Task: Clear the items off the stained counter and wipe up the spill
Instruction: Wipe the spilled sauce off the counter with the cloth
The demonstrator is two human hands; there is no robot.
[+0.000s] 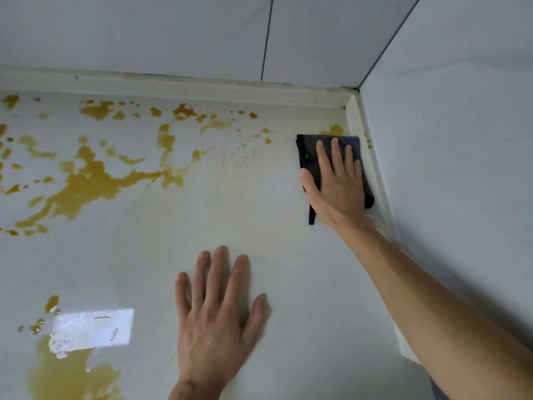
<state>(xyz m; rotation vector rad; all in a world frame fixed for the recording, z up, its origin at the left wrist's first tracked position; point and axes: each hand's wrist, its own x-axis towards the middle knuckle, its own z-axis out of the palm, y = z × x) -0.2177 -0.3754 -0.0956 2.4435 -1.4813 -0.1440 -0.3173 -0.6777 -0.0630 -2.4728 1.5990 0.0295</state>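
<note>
Right hand lies flat on a dark grey cloth, fingers straight and slightly spread, palm pressing the cloth down on the desk. Nothing is curled round the cloth; I read it as pressed, not gripped. The cloth is folded to a rough rectangle and sits in the far right corner of the desk, its right edge just beside the raised white lip that runs along the side wall. A thin strip of the cloth hangs out below the heel of the hand.

Left hand rests flat on the desk nearer to me, fingers straight and spread, holding nothing. It lies on a bare pale patch, well apart from the cloth.

The spill is amber-brown liquid, in pools and splashes across the left and far part of the desk. A big pool lies at the near left edge, left of the left hand. A small blot sits just beyond the far edge of the cloth. Between the hands the surface shows only faint yellowish smears.

A bright window reflection sits on the wet surface near the lower left. Back wall is large pale tiles with dark seams.
</note>
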